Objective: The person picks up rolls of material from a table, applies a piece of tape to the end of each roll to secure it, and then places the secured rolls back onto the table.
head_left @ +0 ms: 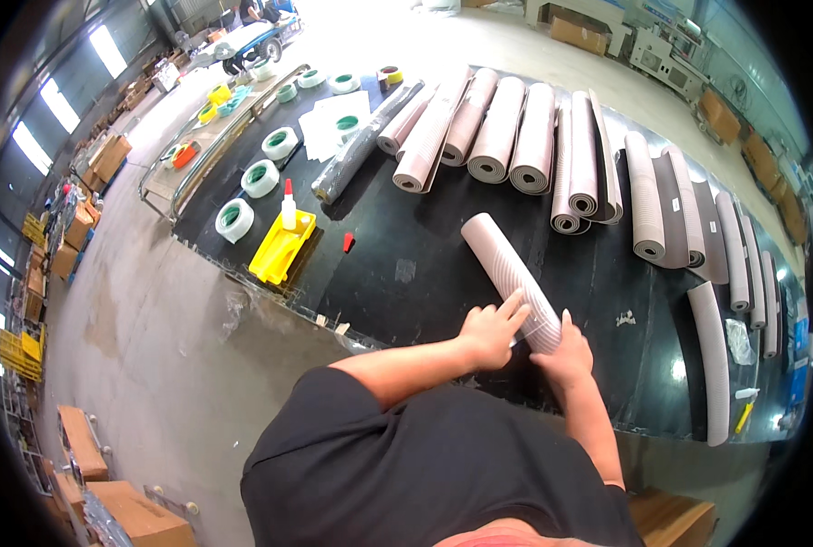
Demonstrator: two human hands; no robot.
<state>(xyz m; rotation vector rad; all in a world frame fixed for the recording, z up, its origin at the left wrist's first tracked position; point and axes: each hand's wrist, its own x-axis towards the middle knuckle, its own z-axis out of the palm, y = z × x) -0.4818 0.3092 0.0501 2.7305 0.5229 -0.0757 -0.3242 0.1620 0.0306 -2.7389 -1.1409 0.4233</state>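
A pale pink rolled mat point(507, 264) with a ribbed surface lies slantwise on the black table, its near end close to my body. My right hand point(567, 354) wraps round that near end from the right, thumb up along its side. On the left side of the roll, my left hand point(491, 335) has curled fingers, with the fingertips touching the mat. A thin, clear, shiny piece point(519, 335) shows by these fingers; whether it is film or tape I cannot tell.
Several rolled mats point(491, 137) line the table's far side. At left are tape rolls point(260, 179), a yellow tray point(281, 248), a white bottle with red tip point(289, 205) and a red cap point(348, 242). A single roll point(712, 365) and a yellow-handled tool point(745, 417) lie right.
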